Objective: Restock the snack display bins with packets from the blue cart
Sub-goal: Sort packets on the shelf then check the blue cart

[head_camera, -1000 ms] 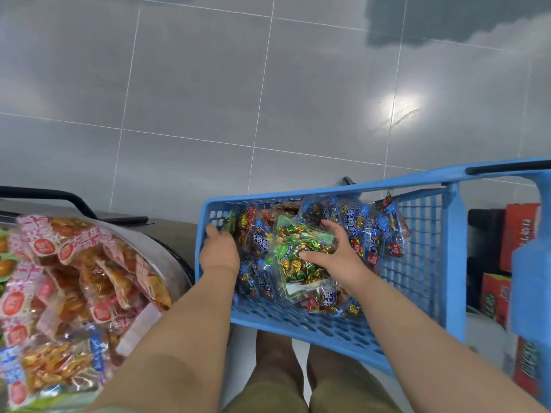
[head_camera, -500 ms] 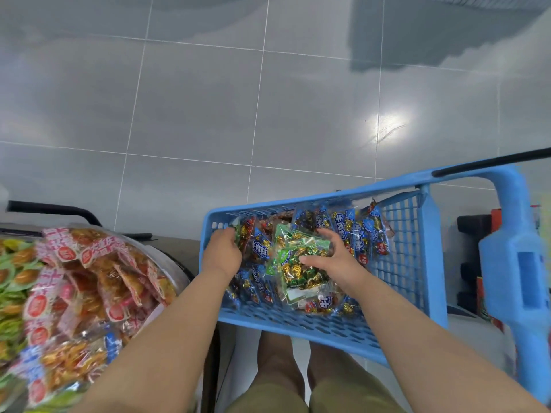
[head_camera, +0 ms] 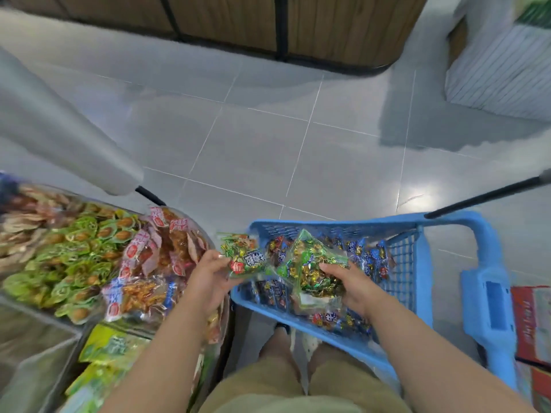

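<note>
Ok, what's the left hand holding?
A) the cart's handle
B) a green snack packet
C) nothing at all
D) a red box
B: the left hand pinches a green snack packet beside the blue cart, while the right hand grips a green candy bag over it.

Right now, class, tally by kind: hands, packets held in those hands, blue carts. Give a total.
Hands: 2, left hand and right hand.
Held packets: 2, left packet and right packet.
Blue cart: 1.
Total: 5.
</note>
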